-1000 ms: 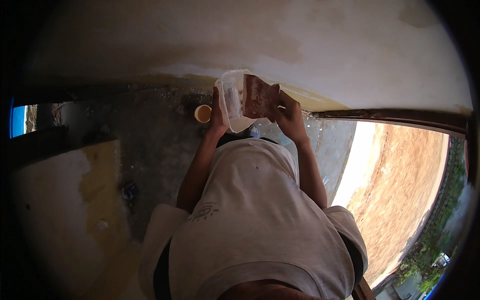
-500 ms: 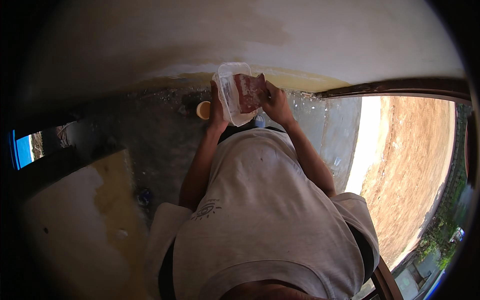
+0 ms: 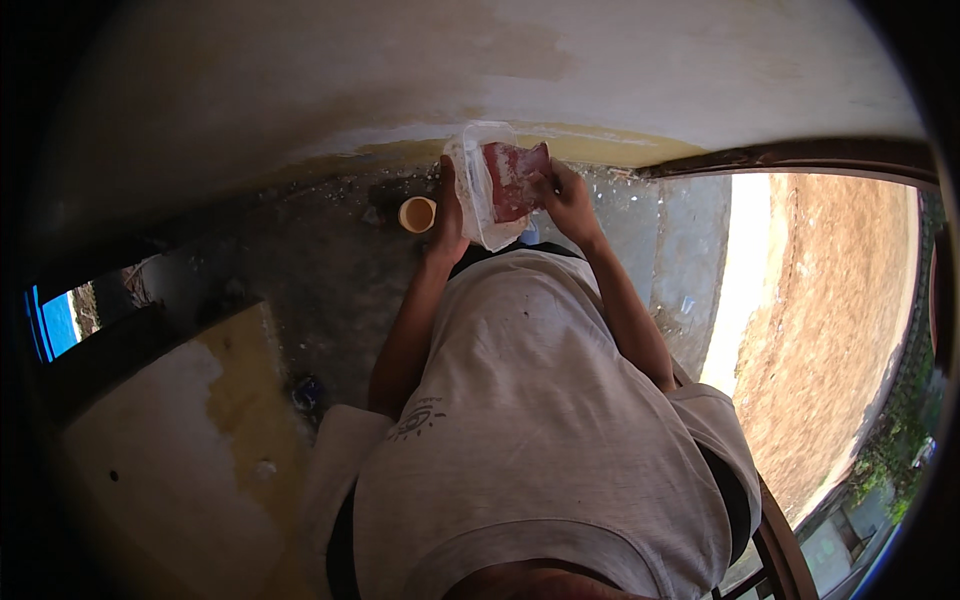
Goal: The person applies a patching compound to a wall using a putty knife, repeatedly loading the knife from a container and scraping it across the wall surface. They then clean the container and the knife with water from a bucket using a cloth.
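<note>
My left hand is closed on the left side of a clear plastic tub, smeared with white paste and tilted in front of my body. In my right hand is a dark red flat spreader with whitish smears on its face. Its broad part lies at the tub's opening, overlapping the right side. My right fingers pinch the spreader's right edge. How much paste is inside the tub is hard to make out.
A wall with patchy white and yellowish coating rises ahead. On the grey floor stands a small orange-yellow container. A doorway on the right, under a dark brown frame, opens onto sunlit brown ground. Another patchy wall is at lower left.
Both hands, with the tub and spreader, sit slightly farther right in the picture. The whole view has shifted a little. Both grips stay the same.
</note>
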Demonstrator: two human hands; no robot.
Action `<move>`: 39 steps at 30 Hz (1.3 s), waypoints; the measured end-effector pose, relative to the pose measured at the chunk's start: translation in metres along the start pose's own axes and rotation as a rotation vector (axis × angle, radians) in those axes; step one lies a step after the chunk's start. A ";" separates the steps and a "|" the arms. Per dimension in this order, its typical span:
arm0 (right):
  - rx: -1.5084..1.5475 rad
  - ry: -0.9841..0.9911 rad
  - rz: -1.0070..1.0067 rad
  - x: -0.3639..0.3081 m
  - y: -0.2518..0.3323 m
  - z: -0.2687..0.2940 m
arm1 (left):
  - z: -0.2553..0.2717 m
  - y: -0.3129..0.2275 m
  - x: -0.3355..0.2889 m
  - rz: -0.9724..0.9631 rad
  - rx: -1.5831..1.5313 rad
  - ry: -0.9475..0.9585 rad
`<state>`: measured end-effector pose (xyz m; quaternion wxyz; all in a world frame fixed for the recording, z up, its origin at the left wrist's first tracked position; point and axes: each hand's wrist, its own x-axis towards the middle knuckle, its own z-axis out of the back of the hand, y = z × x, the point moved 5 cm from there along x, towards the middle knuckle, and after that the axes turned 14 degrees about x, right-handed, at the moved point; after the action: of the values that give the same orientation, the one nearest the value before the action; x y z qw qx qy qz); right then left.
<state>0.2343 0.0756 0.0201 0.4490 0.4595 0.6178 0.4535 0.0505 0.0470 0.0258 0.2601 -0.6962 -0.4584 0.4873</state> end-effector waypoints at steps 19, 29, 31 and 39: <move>-0.261 0.054 0.173 0.002 0.021 -0.006 | -0.002 0.005 0.002 0.003 -0.140 0.008; -0.191 0.136 0.101 0.004 0.028 -0.010 | -0.003 0.012 0.008 -0.023 -0.165 0.077; -0.105 0.133 0.061 0.006 0.028 -0.016 | -0.008 0.005 0.008 -0.039 -0.157 0.105; 0.024 0.215 -0.123 0.003 0.037 -0.035 | 0.001 0.008 0.010 -0.023 -0.159 0.147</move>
<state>0.2057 0.0793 0.0626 0.4014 0.3748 0.6948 0.4644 0.0539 0.0524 0.0143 0.2426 -0.7432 -0.4831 0.3942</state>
